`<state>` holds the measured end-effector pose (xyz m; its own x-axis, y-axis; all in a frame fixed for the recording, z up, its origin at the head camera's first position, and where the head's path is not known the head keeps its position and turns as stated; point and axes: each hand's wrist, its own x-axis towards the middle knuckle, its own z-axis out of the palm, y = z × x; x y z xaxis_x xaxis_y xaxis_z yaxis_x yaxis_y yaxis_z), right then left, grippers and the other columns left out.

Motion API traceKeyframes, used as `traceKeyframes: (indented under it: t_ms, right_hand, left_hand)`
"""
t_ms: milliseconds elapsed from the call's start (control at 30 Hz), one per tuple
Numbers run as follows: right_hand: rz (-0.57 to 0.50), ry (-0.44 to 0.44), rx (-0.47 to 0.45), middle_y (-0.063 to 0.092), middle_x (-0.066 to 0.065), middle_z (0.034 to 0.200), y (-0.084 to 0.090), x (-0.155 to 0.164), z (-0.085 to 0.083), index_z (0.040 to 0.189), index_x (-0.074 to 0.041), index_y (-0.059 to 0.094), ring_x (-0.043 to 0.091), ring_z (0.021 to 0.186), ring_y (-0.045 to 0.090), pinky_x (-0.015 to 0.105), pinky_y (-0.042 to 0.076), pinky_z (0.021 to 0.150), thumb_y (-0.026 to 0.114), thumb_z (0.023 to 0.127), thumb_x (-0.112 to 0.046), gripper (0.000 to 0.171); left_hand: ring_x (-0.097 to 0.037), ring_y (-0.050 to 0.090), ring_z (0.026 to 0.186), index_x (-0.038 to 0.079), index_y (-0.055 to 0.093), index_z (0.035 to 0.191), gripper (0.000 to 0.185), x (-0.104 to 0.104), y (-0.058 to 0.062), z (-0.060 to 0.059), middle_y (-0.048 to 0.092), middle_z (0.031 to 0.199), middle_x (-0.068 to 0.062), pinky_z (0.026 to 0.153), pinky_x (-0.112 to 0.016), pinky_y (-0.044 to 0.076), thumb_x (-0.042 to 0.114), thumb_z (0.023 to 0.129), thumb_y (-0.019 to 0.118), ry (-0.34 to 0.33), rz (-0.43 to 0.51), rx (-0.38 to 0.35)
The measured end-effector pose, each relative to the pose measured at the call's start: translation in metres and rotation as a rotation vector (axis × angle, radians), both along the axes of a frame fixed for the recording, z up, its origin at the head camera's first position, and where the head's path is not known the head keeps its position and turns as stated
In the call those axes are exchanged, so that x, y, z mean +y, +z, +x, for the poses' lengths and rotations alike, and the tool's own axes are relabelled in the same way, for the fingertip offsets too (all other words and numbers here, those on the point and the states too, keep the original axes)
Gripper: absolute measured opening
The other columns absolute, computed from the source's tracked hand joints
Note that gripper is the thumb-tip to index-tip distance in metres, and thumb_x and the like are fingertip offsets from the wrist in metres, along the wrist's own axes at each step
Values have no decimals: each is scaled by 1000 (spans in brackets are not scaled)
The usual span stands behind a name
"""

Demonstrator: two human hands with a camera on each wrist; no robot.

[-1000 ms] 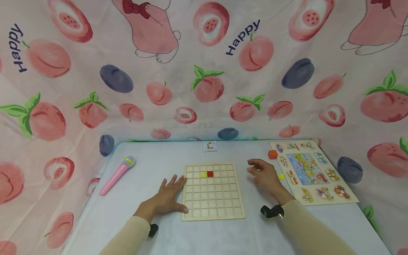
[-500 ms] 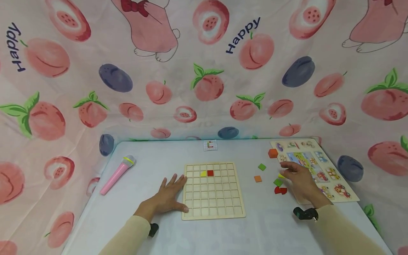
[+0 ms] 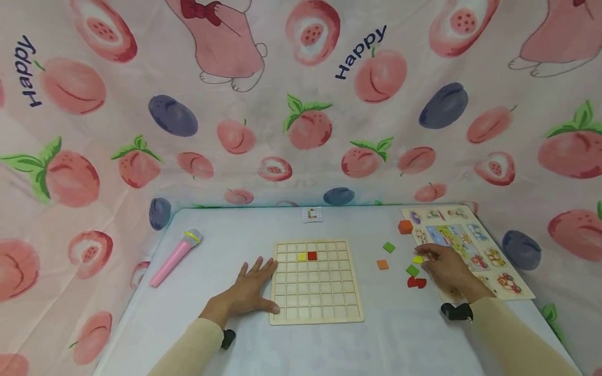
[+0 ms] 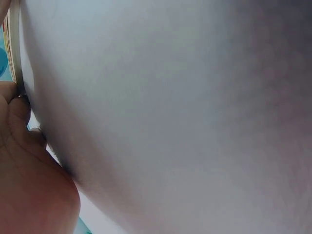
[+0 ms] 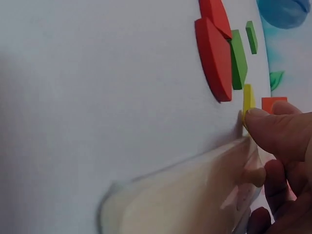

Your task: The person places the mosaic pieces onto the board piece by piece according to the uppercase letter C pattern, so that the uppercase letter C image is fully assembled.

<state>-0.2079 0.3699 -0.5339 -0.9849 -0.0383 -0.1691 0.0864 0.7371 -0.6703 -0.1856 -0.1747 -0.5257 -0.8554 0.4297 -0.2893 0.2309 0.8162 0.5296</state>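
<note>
Head cam first: the right hand (image 3: 447, 269) is the thing that's changed. A second ago it was just off the right side of the grid board (image 3: 316, 300); now it's out at the edge of the picture puzzle (image 3: 517, 294), right at a loose yellow piece (image 3: 417, 259). That shift also uncovers the orange piece (image 3: 383, 265) and the near-side green piece (image 3: 413, 270). The left hand (image 3: 251, 287) hasn't budged — fingers spread, resting against the board's left side. The hands are well apart.

The board holds the same two pieces side by side, a yellow one (image 3: 302, 257) and a red square (image 3: 312, 256), so nothing's been added there. I'd read this as a switch to the loose pieces, the yellow one in particular.

Left wrist cam: mostly white tabletop, with part of the hand at the left and a sliver of what looks like the board's edge past it. Doesn't show much of the fingers.

Right wrist cam: the thumb overlaps the lower end of that loose yellow piece, other fingers bent behind it. Touching, it seems, but I can't tell if it's actually pinched — the two red pieces (image 5: 214, 58) lie near it.
</note>
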Motion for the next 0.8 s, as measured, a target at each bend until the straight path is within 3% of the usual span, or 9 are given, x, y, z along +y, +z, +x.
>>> traceKeyframes:
  t_ms: [167, 300, 600, 800]
  right_hand:
    - [51, 7, 78, 71, 18, 130, -3, -8, -4, 131, -6, 69, 36, 118, 63, 49, 55, 96, 71, 99, -15, 33]
    - [75, -8, 106, 71, 9, 112, -1, -19, -5, 129, -6, 69, 26, 98, 61, 33, 50, 82, 75, 98, -21, 35]
    - [108, -26, 138, 72, 11, 110, -6, -19, -3, 130, -3, 67, 25, 98, 63, 32, 50, 82, 70, 100, -12, 32]
    - [79, -40, 106, 72, 8, 106, -4, -26, -6, 128, -5, 69, 21, 91, 63, 28, 51, 77, 71, 100, -18, 31]
  left_hand:
    - [-29, 0, 166, 14, 26, 169, 123, 1, 0, 1, 18, 177, -3, 132, -58, -10, 55, 73, 92, -3, 0, -1]
    - [-29, 0, 166, 14, 26, 169, 124, 1, -1, 1, 18, 177, -3, 132, -58, -10, 56, 73, 92, 0, 3, -3]
    - [-28, -1, 166, 16, 25, 169, 123, 1, 0, 1, 17, 178, -1, 132, -58, -10, 57, 73, 91, -7, -8, -1]
    - [-28, -1, 166, 15, 25, 169, 124, 0, 2, 1, 17, 178, -2, 132, -58, -11, 56, 73, 92, 6, -5, -5]
